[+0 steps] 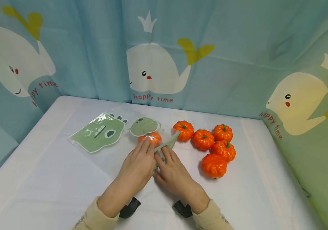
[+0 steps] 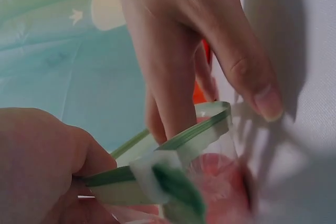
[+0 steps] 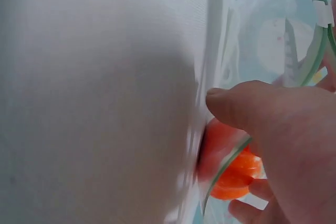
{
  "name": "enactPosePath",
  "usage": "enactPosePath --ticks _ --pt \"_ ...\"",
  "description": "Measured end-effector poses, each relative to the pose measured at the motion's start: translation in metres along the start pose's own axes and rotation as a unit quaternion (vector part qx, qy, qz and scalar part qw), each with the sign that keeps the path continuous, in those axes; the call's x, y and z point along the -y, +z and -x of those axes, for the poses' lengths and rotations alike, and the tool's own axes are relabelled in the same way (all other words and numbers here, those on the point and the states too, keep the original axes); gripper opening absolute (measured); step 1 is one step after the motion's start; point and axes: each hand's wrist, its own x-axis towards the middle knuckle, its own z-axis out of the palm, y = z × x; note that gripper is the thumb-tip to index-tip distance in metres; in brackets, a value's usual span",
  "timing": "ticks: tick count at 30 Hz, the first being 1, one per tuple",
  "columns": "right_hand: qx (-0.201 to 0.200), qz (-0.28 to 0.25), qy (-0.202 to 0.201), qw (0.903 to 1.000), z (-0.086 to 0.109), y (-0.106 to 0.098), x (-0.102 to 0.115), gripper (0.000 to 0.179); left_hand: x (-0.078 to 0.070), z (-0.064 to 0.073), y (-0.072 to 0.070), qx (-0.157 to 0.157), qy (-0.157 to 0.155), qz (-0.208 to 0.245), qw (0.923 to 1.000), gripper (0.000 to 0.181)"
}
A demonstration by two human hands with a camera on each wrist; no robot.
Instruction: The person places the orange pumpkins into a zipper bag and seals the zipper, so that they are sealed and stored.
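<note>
Left hand: fingers [image 1: 138, 166] pinch the bag's [image 2: 210, 139] green-edged rim.
Right hand: loosely extended [image 1: 174, 174], thumb apart, fingers dipping behind the near edge of the bag's mouth.
Bag: between the hands on the table [image 1: 46, 179], mouth spread.
Near pumpkin: just beyond the left fingertips [image 1: 154, 137], seen through film (inside or behind, I cannot tell).
Other pumpkins: five, clustered to the right [image 1: 203, 139].
Green face: printed, lying to the left [image 1: 106, 132].
Curtain: whales beyond the table [image 1: 233, 86].

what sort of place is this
Perhaps a curtained-off indoor play or recording corner: a light blue curtain printed with whales and "happy time" hangs around a white table bearing orange pumpkins.
</note>
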Motion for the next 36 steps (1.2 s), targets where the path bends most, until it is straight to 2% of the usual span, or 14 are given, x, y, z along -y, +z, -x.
enactPosePath --ticks 3,6,9,12,15,18,22,28,31,36 --pt "-0.011 0.007 0.000 0.9999 -0.003 0.000 0.000 0.050 -0.001 -0.001 -0.001 0.017 -0.006 0.021 0.9996 0.043" --pt "-0.009 0.004 0.028 0.9996 -0.007 0.000 -0.003 0.050 -0.003 -0.001 -0.002 0.032 -0.009 0.040 0.9987 0.044" --pt "0.010 -0.020 0.060 0.9980 -0.008 -0.001 -0.006 0.054 -0.004 0.000 -0.001 0.037 -0.012 0.042 0.9984 0.046" --pt "0.042 -0.056 0.077 0.9946 -0.006 -0.008 -0.011 0.060 -0.002 -0.001 0.002 0.022 -0.010 0.035 0.9991 0.045" --pt "0.056 -0.083 0.083 0.9915 0.002 -0.019 -0.019 0.067 0.004 -0.002 0.005 0.006 -0.009 0.034 0.9994 0.042" --pt "0.043 -0.084 0.090 0.9915 0.009 -0.030 -0.030 0.068 0.008 -0.002 0.006 -0.008 -0.009 0.038 0.9992 0.040" --pt "0.023 -0.072 0.104 0.9917 0.018 -0.041 -0.044 0.062 0.012 -0.004 0.007 -0.024 -0.003 0.045 0.9987 0.038" --pt "0.007 -0.054 0.143 0.9881 0.033 -0.055 -0.060 0.054 0.012 -0.003 0.009 -0.040 0.006 0.054 0.9978 0.034" --pt "0.006 -0.052 0.171 0.9840 0.039 -0.066 -0.067 0.053 0.013 -0.005 0.007 -0.039 0.004 0.057 0.9976 0.033" --pt "0.023 -0.051 0.199 0.9783 0.048 -0.072 -0.072 0.052 0.013 -0.003 0.010 -0.042 0.000 0.056 0.9976 0.037"
